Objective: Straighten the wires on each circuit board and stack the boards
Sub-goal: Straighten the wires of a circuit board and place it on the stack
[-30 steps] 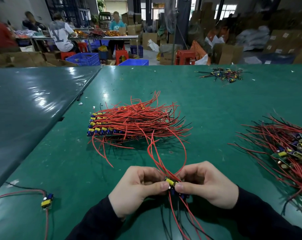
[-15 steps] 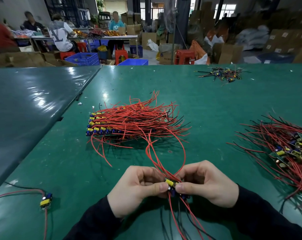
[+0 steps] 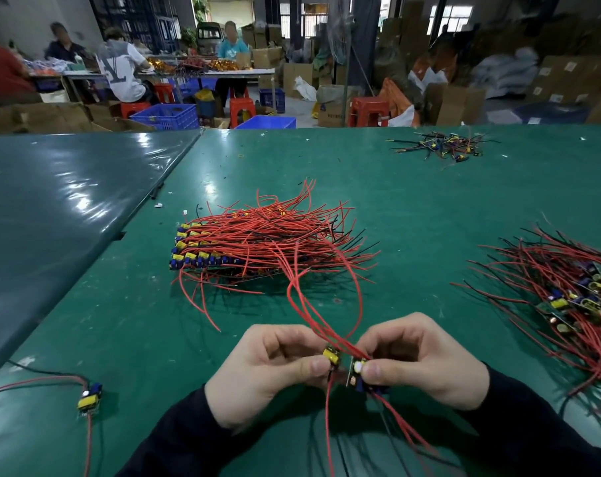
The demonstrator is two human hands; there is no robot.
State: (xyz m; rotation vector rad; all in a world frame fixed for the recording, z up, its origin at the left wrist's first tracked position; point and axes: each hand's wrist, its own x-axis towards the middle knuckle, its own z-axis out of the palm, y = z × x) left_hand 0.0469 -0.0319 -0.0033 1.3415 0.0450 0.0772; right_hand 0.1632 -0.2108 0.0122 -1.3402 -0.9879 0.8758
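One stray board (image 3: 89, 401) lies near left on the table (image 3: 126, 321), wires trailing, apart from the rest. Mid-table: stack (image 3: 257, 244), boards squared at left edge, red wires fanned right, prob. the done pile. Near centre: left hand (image 3: 268, 368) pinches a yellow-capped board (image 3: 332, 356); right hand (image 3: 419, 359) pinches a second board (image 3: 357, 371) beside it, leads (image 3: 321, 304) arching up, likely being separated for straightening. Far right: loose heap (image 3: 574, 297), tangled, apparently unsorted.
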